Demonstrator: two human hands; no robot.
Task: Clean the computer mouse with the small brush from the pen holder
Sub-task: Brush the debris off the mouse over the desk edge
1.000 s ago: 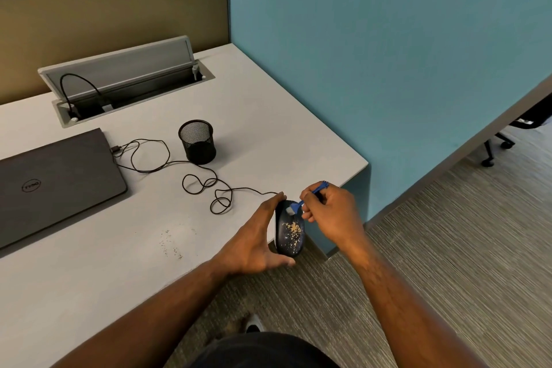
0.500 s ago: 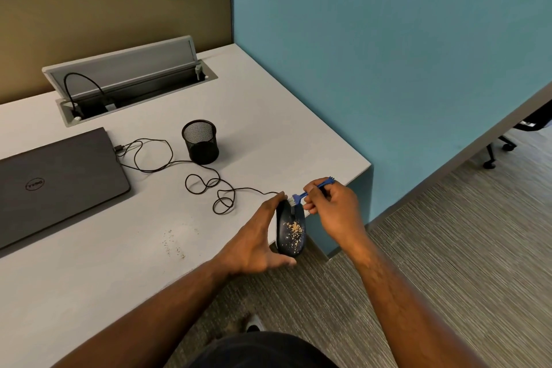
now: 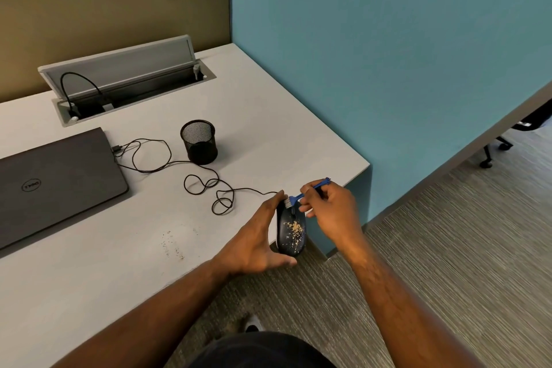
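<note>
A black wired computer mouse with tan crumbs on its back is held at the desk's front right edge, partly over the floor. My left hand grips it from the left side and underneath. My right hand pinches a small blue brush, whose pale bristles touch the front end of the mouse near the wheel. The black mesh pen holder stands empty farther back on the desk.
The mouse cable loops across the white desk to a closed grey laptop at the left. Crumbs lie on the desk. An open cable tray sits at the back. A teal partition rises at the right.
The brush has shifted a little up the mouse toward its front end. My left hand keeps the mouse in the same place.
</note>
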